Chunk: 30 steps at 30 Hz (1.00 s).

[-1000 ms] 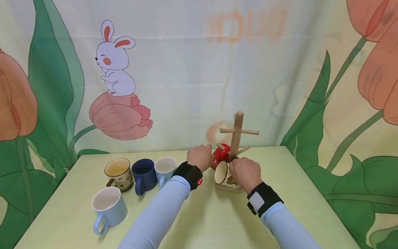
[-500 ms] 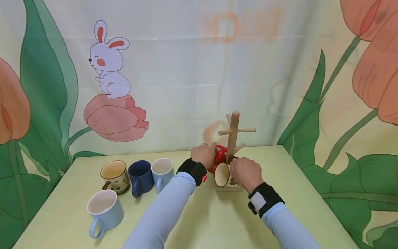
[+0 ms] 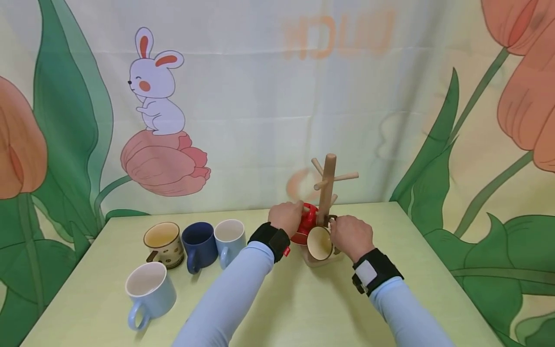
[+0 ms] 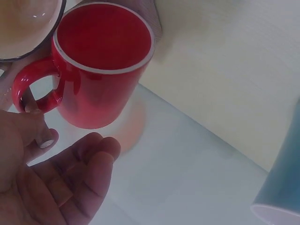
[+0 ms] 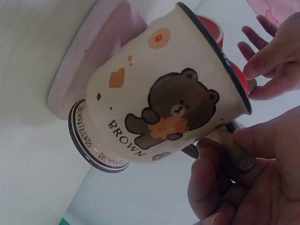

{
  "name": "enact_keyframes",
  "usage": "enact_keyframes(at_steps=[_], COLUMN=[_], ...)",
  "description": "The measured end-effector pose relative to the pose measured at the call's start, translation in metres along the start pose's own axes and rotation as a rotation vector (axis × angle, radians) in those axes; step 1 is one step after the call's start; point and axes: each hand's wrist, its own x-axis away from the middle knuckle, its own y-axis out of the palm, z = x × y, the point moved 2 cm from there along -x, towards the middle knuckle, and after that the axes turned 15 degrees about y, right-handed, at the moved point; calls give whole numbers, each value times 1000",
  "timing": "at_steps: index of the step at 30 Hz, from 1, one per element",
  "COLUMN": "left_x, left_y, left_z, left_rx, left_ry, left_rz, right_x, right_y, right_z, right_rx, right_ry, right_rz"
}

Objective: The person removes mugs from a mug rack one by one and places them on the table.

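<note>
A wooden mug tree point(image 3: 328, 195) stands near the back of the table, two mugs on its lower pegs. The red mug point(image 4: 98, 93) hangs by its handle on the left one. My left hand point(image 3: 286, 218) pinches that peg's end between thumb and index finger; its other fingers are loosely bent. On the right lower peg hangs, tilted, a cream mug with a brown bear point(image 5: 168, 103). My right hand point(image 5: 248, 173) grips the end of this peg beside the mug's handle. In the head view the hands partly cover both handles.
Left on the table stand a spotted cream mug point(image 3: 166, 248), a dark blue mug point(image 3: 201, 248), a light blue mug point(image 3: 230, 241) and, nearer, another light blue mug point(image 3: 153, 291). A printed curtain point(image 3: 251, 120) hangs behind the table point(image 3: 286, 308).
The mug tree has turned about its post: its upper pegs point differently and the bear mug's mouth has swung toward the front. My right hand has moved slightly right, keeping its grip.
</note>
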Motion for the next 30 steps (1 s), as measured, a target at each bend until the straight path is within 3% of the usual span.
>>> enact_keyframes(at_steps=[8, 16, 30], left_x=[2, 9, 14], left_y=[-3, -8, -9], left_z=[1, 4, 12], left_rx=[-25, -35, -27], left_ry=[8, 37, 57], left_rz=[-28, 9, -9], right_x=[-5, -12, -18], right_y=[0, -1, -1], right_z=[5, 11, 24], right_rx=[-34, -19, -77], right_ry=[-3, 3, -52], right_rz=[-16, -51, -8])
